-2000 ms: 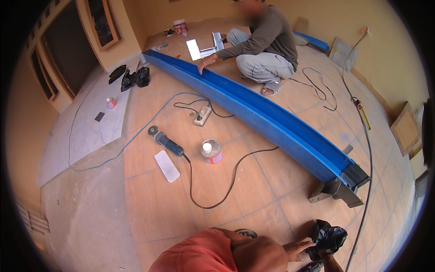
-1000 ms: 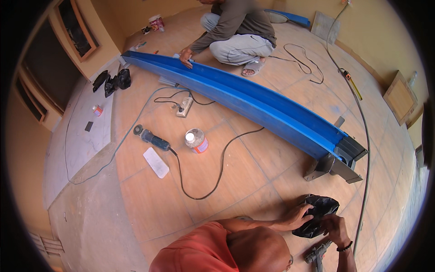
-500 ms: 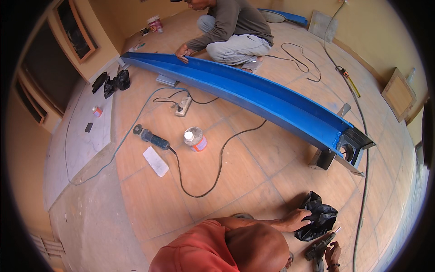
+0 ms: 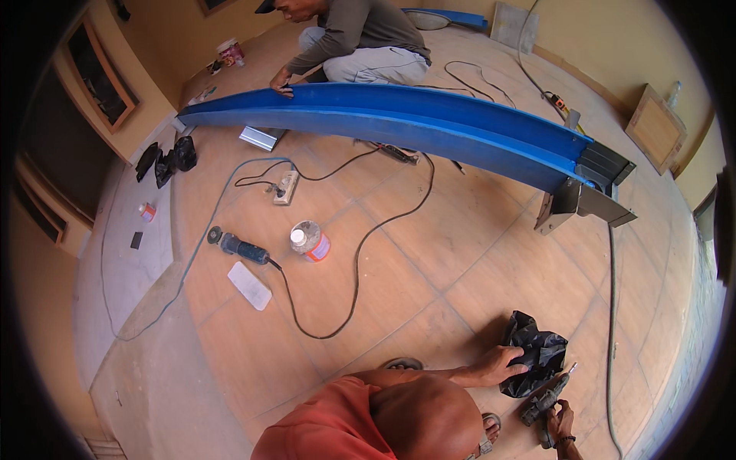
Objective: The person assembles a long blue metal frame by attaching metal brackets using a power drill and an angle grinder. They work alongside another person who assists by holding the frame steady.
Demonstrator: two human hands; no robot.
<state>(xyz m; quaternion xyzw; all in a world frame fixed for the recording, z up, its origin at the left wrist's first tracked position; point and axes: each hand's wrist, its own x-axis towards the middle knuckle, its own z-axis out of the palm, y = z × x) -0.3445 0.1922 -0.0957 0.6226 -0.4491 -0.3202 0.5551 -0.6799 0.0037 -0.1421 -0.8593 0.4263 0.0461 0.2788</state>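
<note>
At the lower right my left hand (image 4: 502, 366) grips the edge of a crumpled black plastic bag (image 4: 539, 349) on the tiled floor. Just below it, my right hand (image 4: 562, 420) is wrapped around the handle of a dark cordless drill (image 4: 543, 402). A bit sticks out of the drill's front, pointing up and right, close to the bag. My bent bare knee, in red cloth, fills the bottom middle and hides part of my left arm.
A long blue steel beam (image 4: 368, 111) with dark end brackets (image 4: 586, 201) spans the room. A squatting co-worker (image 4: 368, 46) holds its far side. Between it and me lie an angle grinder (image 4: 241, 247) with its cord, a white block (image 4: 249, 286), a bottle (image 4: 310, 241) and a power strip (image 4: 285, 188).
My right hand has closed around the drill's handle. The beam's right end has shifted up and away from me, exposing a dark tool behind it. My left hand stays at the bag.
</note>
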